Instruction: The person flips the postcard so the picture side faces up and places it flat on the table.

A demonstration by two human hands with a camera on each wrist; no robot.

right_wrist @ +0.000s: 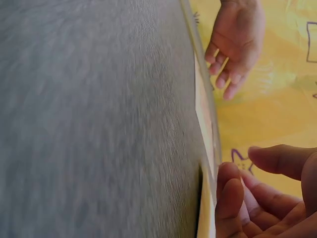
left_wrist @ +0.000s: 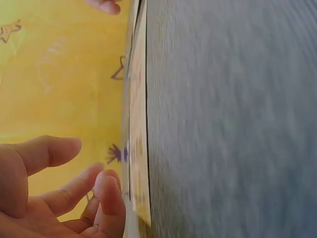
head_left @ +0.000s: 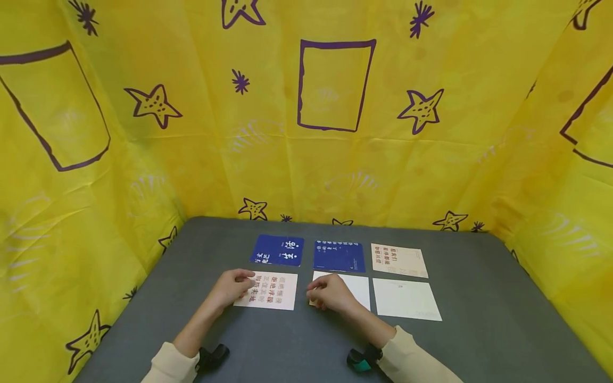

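My left hand [head_left: 231, 290] hovers at or rests on the left edge of a cream card with brown and grey lettering [head_left: 275, 291]. In the left wrist view its thumb stands apart from the loosely bent fingers [left_wrist: 110, 198], nothing between them. My right hand [head_left: 332, 292] is over the left part of a blank white card [head_left: 358, 290] and hides that part. The right wrist view shows its bent fingers [right_wrist: 230, 201] close to a card's edge, the thumb apart; whether they touch the card I cannot tell.
Behind these lie two blue cards [head_left: 280, 256] [head_left: 339, 260] and a cream lettered card [head_left: 399, 260]. A whitish card [head_left: 406, 299] lies at the front right. All are on a dark grey table [head_left: 287, 351], with a yellow patterned cloth [head_left: 268, 170] around it.
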